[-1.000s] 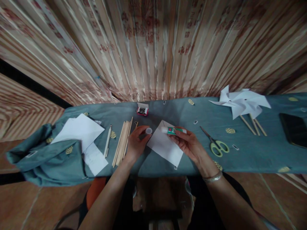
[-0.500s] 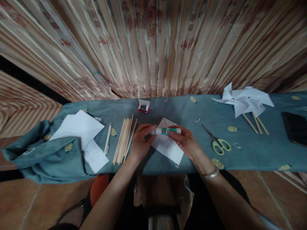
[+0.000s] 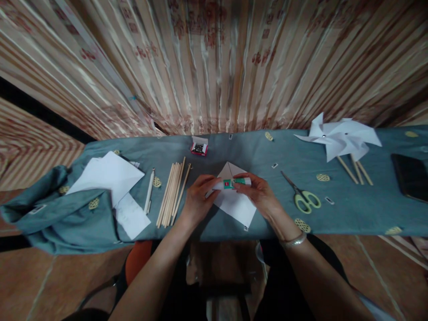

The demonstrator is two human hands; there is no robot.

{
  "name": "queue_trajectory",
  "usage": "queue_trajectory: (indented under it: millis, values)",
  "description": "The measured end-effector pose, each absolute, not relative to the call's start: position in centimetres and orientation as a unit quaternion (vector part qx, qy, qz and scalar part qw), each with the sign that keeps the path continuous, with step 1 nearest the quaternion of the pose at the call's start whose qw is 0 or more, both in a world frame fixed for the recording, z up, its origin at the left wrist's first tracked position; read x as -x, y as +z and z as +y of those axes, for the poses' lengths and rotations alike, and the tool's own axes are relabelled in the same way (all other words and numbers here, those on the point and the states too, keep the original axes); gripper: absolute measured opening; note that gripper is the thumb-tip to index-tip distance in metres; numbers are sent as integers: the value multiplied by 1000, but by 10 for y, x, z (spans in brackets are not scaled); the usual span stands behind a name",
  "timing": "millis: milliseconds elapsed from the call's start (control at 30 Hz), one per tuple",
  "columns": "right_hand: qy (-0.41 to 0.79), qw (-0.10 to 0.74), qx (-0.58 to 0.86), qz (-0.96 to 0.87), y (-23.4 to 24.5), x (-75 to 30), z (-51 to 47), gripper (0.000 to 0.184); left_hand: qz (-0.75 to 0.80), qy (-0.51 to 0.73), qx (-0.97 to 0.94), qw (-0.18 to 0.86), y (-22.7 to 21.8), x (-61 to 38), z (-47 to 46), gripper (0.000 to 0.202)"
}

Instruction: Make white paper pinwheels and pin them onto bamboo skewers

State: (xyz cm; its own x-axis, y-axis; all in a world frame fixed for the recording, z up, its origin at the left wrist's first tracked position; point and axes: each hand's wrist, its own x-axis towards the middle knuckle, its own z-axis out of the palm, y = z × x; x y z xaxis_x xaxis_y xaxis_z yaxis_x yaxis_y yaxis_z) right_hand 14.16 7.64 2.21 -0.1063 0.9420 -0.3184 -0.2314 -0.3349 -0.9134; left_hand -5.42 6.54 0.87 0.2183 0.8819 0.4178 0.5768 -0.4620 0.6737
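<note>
Head view: both hands (image 3: 198,200) closed on a white-green tube (image 3: 228,183) over paper (image 3: 236,207), between wooden sticks (image 3: 170,196) and scissors (image 3: 306,200).

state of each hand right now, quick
Left hand: closed, fingers pinching the left end of the glue stick.
Right hand: closed, holding the glue stick's other end.

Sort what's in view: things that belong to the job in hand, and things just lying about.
Likely belong:
glue stick, held by left hand and right hand
paper, below it
sticks and sheets, resembling the parts of the pinwheels
scissors
open box

Likely just lying about:
phone, far right
pen, though its use is unclear
</note>
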Motion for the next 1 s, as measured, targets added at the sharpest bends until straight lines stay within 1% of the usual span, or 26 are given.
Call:
queue_trajectory:
  millis: [200,400,500,567,633,767,867,933,1000]
  values:
    - [660,417,489,-388,17,-143,77,39,468,399,-763,199,5,57,62,28]
    - [660,423,475,-400,11,-137,77,36,489,383,-752,222,6,59,59,27]
    - [637,427,473,-434,9,-136,79,41,508,387,-734,230,6,62,60,24]
    - [613,444,478,-445,8,-140,81,47,539,397,-711,215,4,68,64,22]
    - [587,460,489,-453,7,-148,83,46,575,395,-692,185,2,77,70,23]
    - [509,451,522,-515,4,-167,81,34,608,322,-718,108,0,94,83,24]
    - [413,418,560,-584,3,-179,74,25,578,308,-755,42,4,95,81,34]
    - [356,386,577,-626,4,-185,68,21,530,302,-791,47,7,87,71,35]
    - [313,362,570,-668,5,-189,62,21,460,279,-838,94,8,75,57,33]
